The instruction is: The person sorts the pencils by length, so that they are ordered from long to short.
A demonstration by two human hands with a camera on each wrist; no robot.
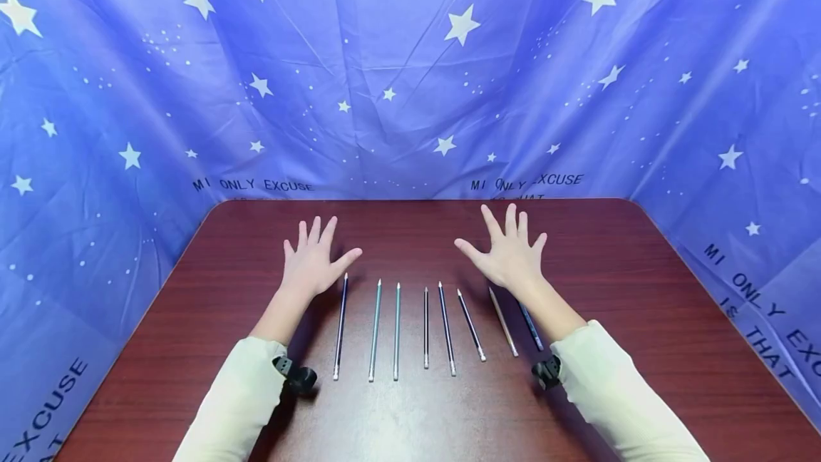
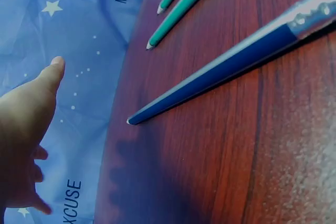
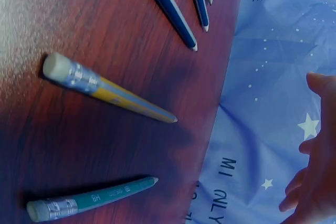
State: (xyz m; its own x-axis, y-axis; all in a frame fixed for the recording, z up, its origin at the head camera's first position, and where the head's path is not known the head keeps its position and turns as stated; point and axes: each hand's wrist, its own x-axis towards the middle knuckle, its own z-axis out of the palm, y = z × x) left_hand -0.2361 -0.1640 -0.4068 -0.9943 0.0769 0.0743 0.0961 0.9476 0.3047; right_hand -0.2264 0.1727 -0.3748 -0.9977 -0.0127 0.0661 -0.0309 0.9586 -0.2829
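Observation:
My left hand (image 1: 312,259) is spread with straight fingers above the table, holding nothing, just beyond the tip of the leftmost dark blue pencil (image 1: 341,326). My right hand (image 1: 513,255) is likewise spread and empty, its wrist over the rightmost pencil (image 1: 529,323), partly hidden, and near a yellow pencil (image 1: 503,321). Between the hands lie two teal pencils (image 1: 375,330) and several dark ones (image 1: 446,329), tips pointing away. The left wrist view shows the blue pencil (image 2: 210,77) beside the hand (image 2: 26,129); the right wrist view shows the yellow pencil (image 3: 126,99) and the hand (image 3: 320,156).
The dark red wooden table (image 1: 410,234) has a glossy top. Blue cloth (image 1: 385,55) with white stars and printed words hangs behind it and along both sides. Dark wrist cameras sit at both cuffs.

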